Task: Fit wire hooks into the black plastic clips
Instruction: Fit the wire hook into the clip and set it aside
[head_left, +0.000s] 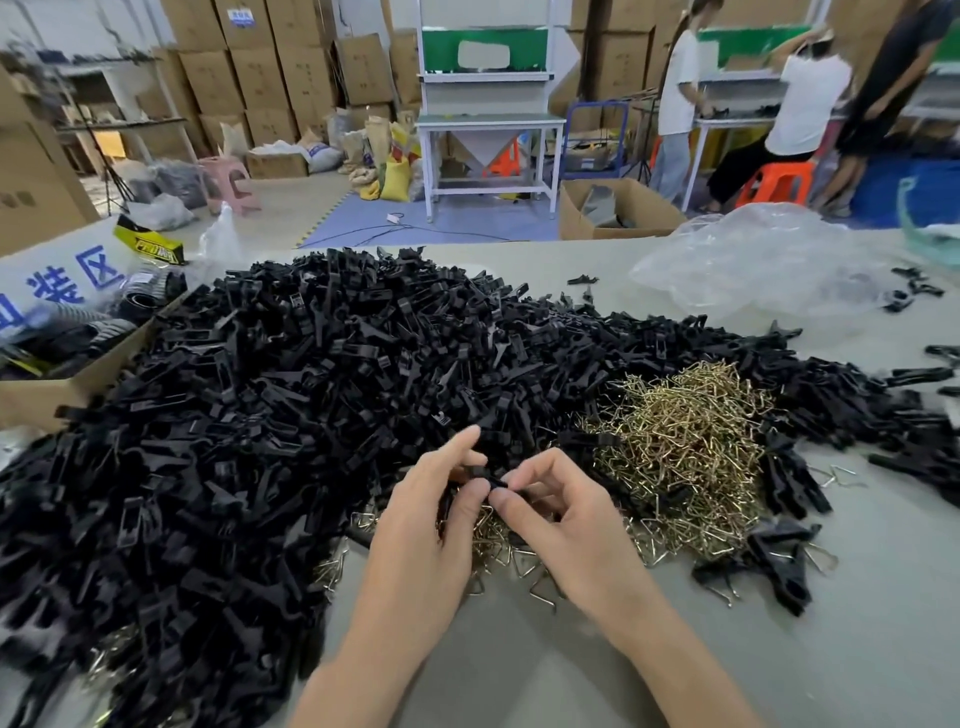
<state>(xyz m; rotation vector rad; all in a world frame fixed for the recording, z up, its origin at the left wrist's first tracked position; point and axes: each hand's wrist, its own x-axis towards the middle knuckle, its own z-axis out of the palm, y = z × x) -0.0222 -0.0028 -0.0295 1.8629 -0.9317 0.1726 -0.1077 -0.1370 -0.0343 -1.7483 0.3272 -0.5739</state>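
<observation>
A huge heap of black plastic clips (291, 395) covers the left and middle of the table. A tangled pile of brass-coloured wire hooks (680, 447) lies to its right, with loose hooks spread under my hands. My left hand (431, 525) and my right hand (561, 519) meet at the table's centre front, both pinching one small black clip (480, 475) between thumbs and fingers. A wire hook (485, 519) hangs just below the clip, close to my left thumb; whether it is seated in the clip is hidden by my fingers.
An open cardboard box (67, 384) with dark parts stands at the left edge. A crumpled clear plastic bag (753, 265) lies at the back right. Finished-looking clips with hooks (769, 561) lie at the front right. People work at benches behind the table.
</observation>
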